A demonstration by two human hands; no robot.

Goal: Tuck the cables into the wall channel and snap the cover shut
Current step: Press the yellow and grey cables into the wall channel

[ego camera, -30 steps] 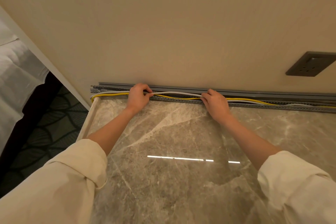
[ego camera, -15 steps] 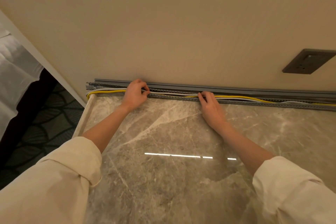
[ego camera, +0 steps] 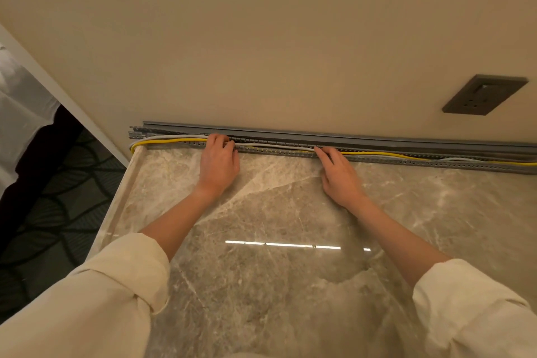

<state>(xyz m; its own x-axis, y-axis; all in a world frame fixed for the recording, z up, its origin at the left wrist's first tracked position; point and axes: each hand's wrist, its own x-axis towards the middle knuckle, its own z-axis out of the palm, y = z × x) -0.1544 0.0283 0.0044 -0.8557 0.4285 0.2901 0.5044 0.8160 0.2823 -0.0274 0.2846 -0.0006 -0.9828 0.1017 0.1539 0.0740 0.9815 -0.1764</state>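
Note:
A grey slotted cable channel [ego camera: 436, 164] runs along the foot of the wall at the back of a marble top. Its grey cover strip [ego camera: 377, 138] lies open against the wall behind it. A yellow cable [ego camera: 377, 153] and a white cable [ego camera: 270, 146] run along the channel, looping out at its left end. My left hand [ego camera: 218, 161] rests flat with its fingertips pressing on the cables in the channel. My right hand [ego camera: 338, 173] lies flat too, fingertips on the cables about a forearm's length to the right. Neither hand grips anything.
The marble top [ego camera: 276, 285] ends at a left edge [ego camera: 116, 206], beyond which lie dark patterned carpet and white bedding [ego camera: 20, 113]. A dark wall socket [ego camera: 483, 94] sits on the wall at the upper right.
The raised white and yellow loop between my hands has been pushed down into the channel. Both hands went from pinching the cables to lying flat with fingertips on them.

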